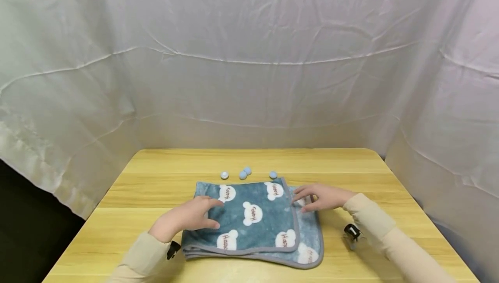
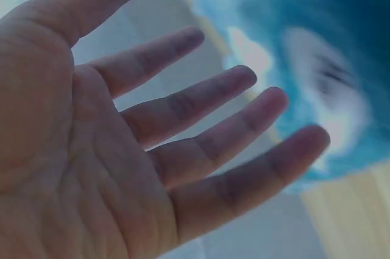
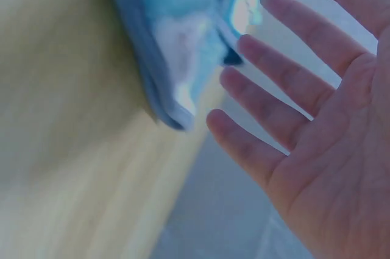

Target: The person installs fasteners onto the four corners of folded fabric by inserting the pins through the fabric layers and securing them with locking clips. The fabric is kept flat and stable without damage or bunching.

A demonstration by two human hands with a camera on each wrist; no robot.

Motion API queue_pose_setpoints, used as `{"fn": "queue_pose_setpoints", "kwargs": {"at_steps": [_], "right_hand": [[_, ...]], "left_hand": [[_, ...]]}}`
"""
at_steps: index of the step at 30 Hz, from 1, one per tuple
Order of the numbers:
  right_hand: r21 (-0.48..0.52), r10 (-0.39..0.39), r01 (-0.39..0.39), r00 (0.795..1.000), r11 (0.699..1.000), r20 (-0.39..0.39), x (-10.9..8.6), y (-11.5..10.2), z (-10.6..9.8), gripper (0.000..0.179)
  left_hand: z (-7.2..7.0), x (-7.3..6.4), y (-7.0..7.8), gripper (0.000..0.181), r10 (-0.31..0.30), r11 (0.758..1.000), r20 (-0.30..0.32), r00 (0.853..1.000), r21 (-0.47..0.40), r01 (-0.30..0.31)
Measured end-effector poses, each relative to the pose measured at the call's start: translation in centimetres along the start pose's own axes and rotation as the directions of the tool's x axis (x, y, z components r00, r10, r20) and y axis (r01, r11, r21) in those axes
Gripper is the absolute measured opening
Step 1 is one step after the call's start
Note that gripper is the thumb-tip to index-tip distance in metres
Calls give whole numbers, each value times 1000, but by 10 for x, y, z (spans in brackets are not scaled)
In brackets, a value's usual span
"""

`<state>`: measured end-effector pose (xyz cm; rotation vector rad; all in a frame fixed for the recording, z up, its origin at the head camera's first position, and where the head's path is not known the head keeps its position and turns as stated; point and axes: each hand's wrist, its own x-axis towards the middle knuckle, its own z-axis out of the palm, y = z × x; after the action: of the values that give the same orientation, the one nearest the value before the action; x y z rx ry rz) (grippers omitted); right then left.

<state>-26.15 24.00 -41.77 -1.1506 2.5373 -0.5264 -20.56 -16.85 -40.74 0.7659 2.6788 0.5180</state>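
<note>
A folded teal fleece blanket (image 1: 255, 231) with white bear heads and grey edging lies on the table. Its top fold stops short of the lower layer (image 1: 309, 235), which shows paler along the right side. Over the blanket's left part hovers my left hand (image 1: 191, 218), fingers spread and nothing held. My right hand (image 1: 317, 196) is above the pale right strip, its fingers loosely bent near the fold's edge; whether they touch the cloth I cannot tell. Both wrist views show an empty palm, the left (image 2: 85, 149) and the right (image 3: 329, 137), with the blanket beyond.
Behind the blanket sit a small white round piece (image 1: 224, 175), a pair of pale blue round pieces (image 1: 243, 175) side by side, and another blue one (image 1: 273, 174). Pale fabric curtains (image 1: 249, 92) enclose the wooden table (image 1: 156, 183) at the back and sides.
</note>
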Motion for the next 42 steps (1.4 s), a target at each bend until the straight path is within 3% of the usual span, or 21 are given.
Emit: {"fn": "queue_pose_setpoints", "kwargs": {"at_steps": [5,9,12,15,23,31,36,42], "right_hand": [[-25,15,-18,993,1000,-113,-24,-4,-16,39],[-68,34,-49,978,996,-207,-46,-6,-24,37],[-77,79,-99,971,992,-225,-63,-8,-26,36],[-59,94,-108,974,992,-205,-76,-5,-26,32],[95,97,-84,985,992,-143,-99,18,-3,12],[278,148,-135,989,951,-25,-109,38,17,20],[326,117,-108,993,939,-10,-110,42,22,20],[348,129,-123,992,929,6,-106,45,25,18]], "left_hand": [[-14,2,18,57,83,995,-47,995,-47,-85],[-25,7,31,55,165,985,-120,979,-34,-170],[-28,11,41,55,178,982,-141,974,-44,-185],[-28,17,52,53,175,981,-119,977,-64,-183],[-7,40,79,47,260,963,-21,965,-66,-261],[22,58,96,43,348,937,98,932,-56,-344],[39,65,101,42,384,923,157,910,-46,-382],[56,71,103,37,392,920,186,901,-60,-387]]}}
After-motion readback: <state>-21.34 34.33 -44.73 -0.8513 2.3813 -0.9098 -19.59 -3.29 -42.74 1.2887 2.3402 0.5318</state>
